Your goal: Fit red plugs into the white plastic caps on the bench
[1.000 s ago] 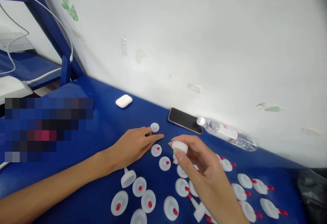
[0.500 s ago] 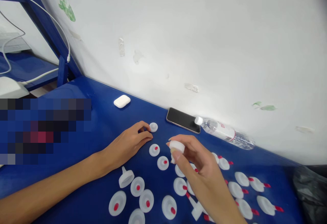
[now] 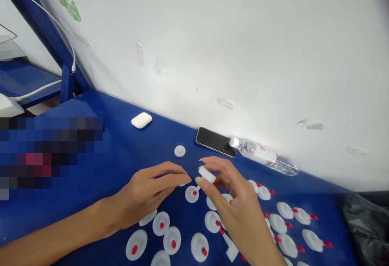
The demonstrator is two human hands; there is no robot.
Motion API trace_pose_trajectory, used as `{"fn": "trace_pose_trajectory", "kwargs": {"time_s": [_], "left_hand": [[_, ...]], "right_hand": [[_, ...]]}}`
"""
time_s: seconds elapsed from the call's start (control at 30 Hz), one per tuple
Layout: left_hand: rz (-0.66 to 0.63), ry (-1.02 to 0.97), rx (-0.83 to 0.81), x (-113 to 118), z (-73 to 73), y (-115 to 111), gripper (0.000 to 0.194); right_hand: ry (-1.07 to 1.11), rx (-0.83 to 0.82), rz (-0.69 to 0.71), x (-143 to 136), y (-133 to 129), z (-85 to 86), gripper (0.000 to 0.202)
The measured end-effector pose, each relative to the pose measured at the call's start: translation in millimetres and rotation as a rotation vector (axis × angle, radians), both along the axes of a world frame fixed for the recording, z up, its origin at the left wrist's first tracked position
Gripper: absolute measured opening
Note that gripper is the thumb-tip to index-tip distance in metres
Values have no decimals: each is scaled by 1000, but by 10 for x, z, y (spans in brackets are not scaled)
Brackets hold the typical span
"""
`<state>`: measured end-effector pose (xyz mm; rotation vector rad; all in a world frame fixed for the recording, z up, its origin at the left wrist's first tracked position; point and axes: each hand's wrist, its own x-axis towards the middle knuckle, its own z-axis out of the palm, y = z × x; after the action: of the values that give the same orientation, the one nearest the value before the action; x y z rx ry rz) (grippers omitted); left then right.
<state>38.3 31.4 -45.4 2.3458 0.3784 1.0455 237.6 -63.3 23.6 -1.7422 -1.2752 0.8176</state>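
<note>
Between the thumb and fingers of my right hand is a white plastic cap with a thin spout, tilted. My left hand reaches toward it, thumb and fingertips close together; whether they pinch anything small is hidden. Under its fingertips a white cap is mostly covered. A cap with a red tip lies just below, between the hands. One plain white cap sits farther back. Several more red-tipped caps are spread over the blue table, in front of and right of my hands.
Along the wall lie a black phone and a clear plastic bottle. A white case is at the back left. A dark plastic bag stands at the right edge. White cables hang by the blue frame.
My left hand has left the plain cap at the back and moved right and nearer, toward my right hand. The cap in my right hand has tilted. The view has shifted slightly.
</note>
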Motion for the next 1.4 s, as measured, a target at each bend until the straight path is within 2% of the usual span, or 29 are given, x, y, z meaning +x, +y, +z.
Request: {"fn": "trace_pose_trajectory", "kwargs": {"time_s": [0.2, 0.53, 0.73, 0.9, 1.03, 1.27, 1.4], "left_hand": [[-52, -91, -20, 28, -35, -68, 40], [13, -131, 8, 33, 79, -92, 37], [-4, -136, -34, 18, 59, -119, 40], [-14, -140, -37, 7, 32, -127, 37], [1, -148, -59, 21, 77, -121, 36], [-14, -214, -5, 33, 136, -91, 33], [-21, -221, -4, 31, 130, -87, 32]], "right_hand": [[-79, 54, 67, -45, -10, -31, 18], [-96, 29, 1, -53, -37, -118, 28], [-213, 107, -1, -42, -36, -147, 20], [-178, 116, 36, -42, -73, -224, 25], [-254, 177, 55, -59, -108, -265, 32], [-330, 218, 23, -53, -105, -267, 29], [-360, 233, 70, -23, -102, -274, 29]]}}
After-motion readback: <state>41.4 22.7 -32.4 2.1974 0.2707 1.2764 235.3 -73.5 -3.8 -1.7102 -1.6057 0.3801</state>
